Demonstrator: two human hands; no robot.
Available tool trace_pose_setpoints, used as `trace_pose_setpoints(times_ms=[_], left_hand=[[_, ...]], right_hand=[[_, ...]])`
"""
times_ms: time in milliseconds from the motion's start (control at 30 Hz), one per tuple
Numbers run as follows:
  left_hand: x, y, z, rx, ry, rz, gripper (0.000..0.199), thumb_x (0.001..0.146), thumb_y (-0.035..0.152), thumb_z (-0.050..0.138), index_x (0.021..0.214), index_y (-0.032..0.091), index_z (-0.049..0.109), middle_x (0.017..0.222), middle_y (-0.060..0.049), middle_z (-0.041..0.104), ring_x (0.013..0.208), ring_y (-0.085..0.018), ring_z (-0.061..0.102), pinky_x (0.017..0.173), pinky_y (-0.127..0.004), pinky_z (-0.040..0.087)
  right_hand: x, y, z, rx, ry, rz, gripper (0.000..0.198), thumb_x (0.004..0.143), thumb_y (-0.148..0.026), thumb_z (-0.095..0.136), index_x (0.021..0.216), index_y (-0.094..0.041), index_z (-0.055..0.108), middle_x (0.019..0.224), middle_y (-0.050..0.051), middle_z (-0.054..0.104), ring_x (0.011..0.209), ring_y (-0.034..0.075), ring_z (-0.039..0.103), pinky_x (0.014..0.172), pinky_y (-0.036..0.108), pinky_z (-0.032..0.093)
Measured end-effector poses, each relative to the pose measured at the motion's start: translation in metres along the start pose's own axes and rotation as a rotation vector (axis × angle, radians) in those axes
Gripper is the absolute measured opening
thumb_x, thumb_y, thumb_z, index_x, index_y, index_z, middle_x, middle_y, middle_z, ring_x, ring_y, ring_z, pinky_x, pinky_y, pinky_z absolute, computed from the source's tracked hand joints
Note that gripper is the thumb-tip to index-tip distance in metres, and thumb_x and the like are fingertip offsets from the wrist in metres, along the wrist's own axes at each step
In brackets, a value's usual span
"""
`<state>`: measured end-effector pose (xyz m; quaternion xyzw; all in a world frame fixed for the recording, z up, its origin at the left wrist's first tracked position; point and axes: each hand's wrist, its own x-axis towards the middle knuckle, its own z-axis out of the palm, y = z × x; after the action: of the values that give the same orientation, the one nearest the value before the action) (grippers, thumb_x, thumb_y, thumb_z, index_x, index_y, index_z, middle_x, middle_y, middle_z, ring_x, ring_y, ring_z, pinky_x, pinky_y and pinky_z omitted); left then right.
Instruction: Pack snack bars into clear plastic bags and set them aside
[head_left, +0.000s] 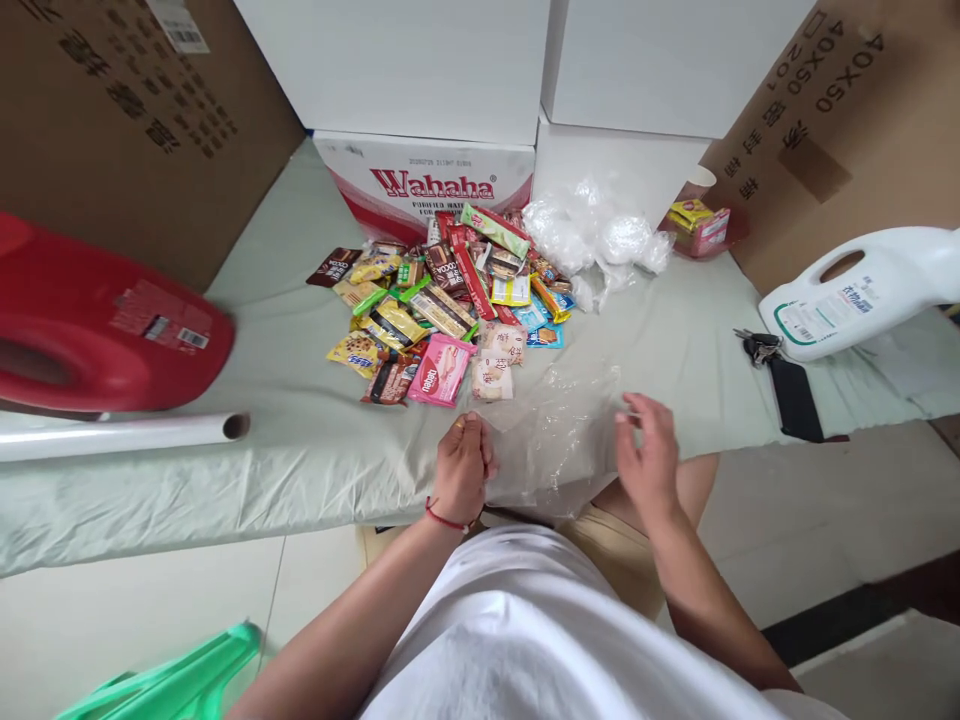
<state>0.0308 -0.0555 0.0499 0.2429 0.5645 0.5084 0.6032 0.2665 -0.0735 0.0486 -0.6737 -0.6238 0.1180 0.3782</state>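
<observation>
A clear plastic bag [555, 435] hangs stretched out at the table's front edge. My left hand [463, 462] is closed on its left side, fingers wrapped tight. On the bag's other side, my right hand [649, 450] has its fingers curved and apart, close to the bag's edge, with nothing visibly gripped. Just beyond the hands lies a heap of wrapped snacks, among them a pink wafer packet [442, 370], pale cracker packets [493, 375], a dark cocoa packet [334, 267] and a green-wrapped bar [495, 230].
Crumpled clear plastic bags [600, 235] lie behind the snacks, against white boxes [427, 180]. A red jug [112, 320] and a film roll [127, 432] are on the left. Right are a white bottle [855, 290], keys [761, 346], a black phone [795, 398] and small boxes [699, 228].
</observation>
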Motion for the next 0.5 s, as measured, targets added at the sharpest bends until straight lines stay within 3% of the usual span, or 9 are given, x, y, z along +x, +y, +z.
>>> trace_pose_setpoints(times_ms=[100, 200, 300, 400, 500], left_hand=[[0.003, 0.002, -0.008, 0.038, 0.000, 0.004, 0.039, 0.088, 0.058, 0.063, 0.075, 0.024, 0.051, 0.047, 0.010, 0.038, 0.036, -0.008, 0.033, 0.037, -0.022, 0.027], [0.007, 0.004, -0.022, 0.093, 0.036, 0.002, 0.038, 0.087, 0.056, 0.064, 0.074, 0.024, 0.049, 0.046, 0.010, 0.037, 0.035, -0.008, 0.034, 0.036, -0.022, 0.028], [0.008, 0.004, -0.035, 0.161, 0.052, -0.026, 0.039, 0.087, 0.057, 0.064, 0.074, 0.024, 0.048, 0.045, 0.011, 0.038, 0.034, -0.008, 0.034, 0.035, -0.021, 0.026], [0.003, 0.002, -0.038, 0.202, 0.021, -0.054, 0.042, 0.086, 0.061, 0.063, 0.074, 0.024, 0.047, 0.043, 0.011, 0.037, 0.033, -0.008, 0.034, 0.035, -0.020, 0.026], [-0.006, -0.004, -0.033, 0.208, -0.034, -0.056, 0.048, 0.085, 0.068, 0.061, 0.074, 0.025, 0.045, 0.043, 0.011, 0.038, 0.034, -0.008, 0.035, 0.035, -0.020, 0.027]], right_hand=[[-0.029, -0.010, 0.015, -0.120, -0.287, -0.250, 0.060, 0.104, -0.040, 0.049, 0.160, -0.022, 0.039, 0.160, 0.018, 0.047, 0.148, 0.036, 0.040, 0.120, 0.060, 0.040], [-0.043, 0.006, 0.018, -0.239, -0.410, -0.254, 0.070, 0.103, -0.044, 0.050, 0.165, -0.018, 0.030, 0.167, 0.019, 0.036, 0.155, 0.038, 0.031, 0.122, 0.063, 0.036], [-0.038, 0.029, -0.003, -0.258, -0.483, -0.229, 0.063, 0.104, -0.047, 0.050, 0.160, -0.021, 0.042, 0.166, 0.017, 0.038, 0.153, 0.038, 0.035, 0.120, 0.063, 0.038], [-0.018, 0.028, -0.032, -0.213, -0.427, -0.220, 0.044, 0.103, -0.045, 0.052, 0.140, -0.025, 0.065, 0.153, 0.016, 0.053, 0.140, 0.037, 0.050, 0.112, 0.059, 0.048], [0.008, -0.002, -0.041, -0.112, -0.310, -0.247, 0.032, 0.103, -0.036, 0.051, 0.127, -0.028, 0.071, 0.133, 0.014, 0.065, 0.121, 0.032, 0.061, 0.103, 0.051, 0.054]])
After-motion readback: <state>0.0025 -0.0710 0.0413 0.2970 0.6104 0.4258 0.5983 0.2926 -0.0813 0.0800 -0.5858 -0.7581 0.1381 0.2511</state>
